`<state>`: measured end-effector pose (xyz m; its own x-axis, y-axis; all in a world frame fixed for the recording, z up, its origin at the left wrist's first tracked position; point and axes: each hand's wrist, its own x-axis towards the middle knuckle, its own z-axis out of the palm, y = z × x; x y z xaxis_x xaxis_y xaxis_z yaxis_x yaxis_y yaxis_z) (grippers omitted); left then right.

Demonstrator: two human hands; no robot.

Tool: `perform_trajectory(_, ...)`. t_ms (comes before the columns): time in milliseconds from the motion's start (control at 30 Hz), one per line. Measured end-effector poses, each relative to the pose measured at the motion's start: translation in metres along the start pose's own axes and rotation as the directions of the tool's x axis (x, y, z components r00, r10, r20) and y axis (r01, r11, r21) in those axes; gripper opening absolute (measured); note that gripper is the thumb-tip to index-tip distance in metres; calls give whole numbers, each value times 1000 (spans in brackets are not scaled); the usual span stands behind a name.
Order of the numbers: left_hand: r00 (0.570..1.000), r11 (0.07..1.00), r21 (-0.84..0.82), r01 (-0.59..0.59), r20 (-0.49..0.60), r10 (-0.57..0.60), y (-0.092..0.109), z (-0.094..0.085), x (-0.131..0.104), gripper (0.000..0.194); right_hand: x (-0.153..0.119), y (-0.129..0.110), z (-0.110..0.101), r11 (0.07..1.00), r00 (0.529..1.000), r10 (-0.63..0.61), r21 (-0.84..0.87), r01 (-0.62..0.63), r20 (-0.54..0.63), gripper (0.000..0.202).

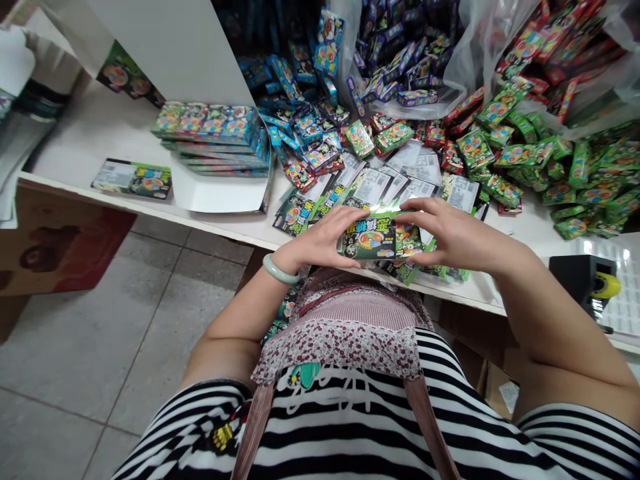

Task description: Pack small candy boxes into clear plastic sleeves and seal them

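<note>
My left hand (325, 237), with a pale green bangle at the wrist, grips the left end of a flat black-and-green candy pack (370, 243) at the table's front edge. My right hand (455, 233) curls its fingers and thumb around the pack's right end, where colourful small-box artwork (407, 240) shows. Whether that end is a separate box or part of the pack, I cannot tell. Beneath and behind both hands lie several overlapping printed cards (370, 185), some with white label sides up.
A white open carton (215, 193) holds stacked packs at left, beside a single pack (133, 179). Loose small boxes pile up behind: blue (303, 127), purple (400, 67), red (530, 43) and green (590, 163). A black tape dispenser (575, 277) stands at right.
</note>
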<state>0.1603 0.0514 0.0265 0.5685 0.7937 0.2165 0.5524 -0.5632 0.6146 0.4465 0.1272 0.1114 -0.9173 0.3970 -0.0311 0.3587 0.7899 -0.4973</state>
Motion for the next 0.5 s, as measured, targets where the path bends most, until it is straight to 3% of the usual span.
perform_trajectory(267,999,999,22,42,-35,-41,-2,8,6,99,0,17,23,996,996,52,82,-46,-68,74)
perform_trajectory(400,992,994,80,71,-114,-62,-1,10,7,98,1,15,42,989,955,125,114,-97,-270,86)
perform_trajectory(500,982,988,115,102,-171,-81,2,9,6,96,1,10,55,984,886,168,124,-126,-432,62)
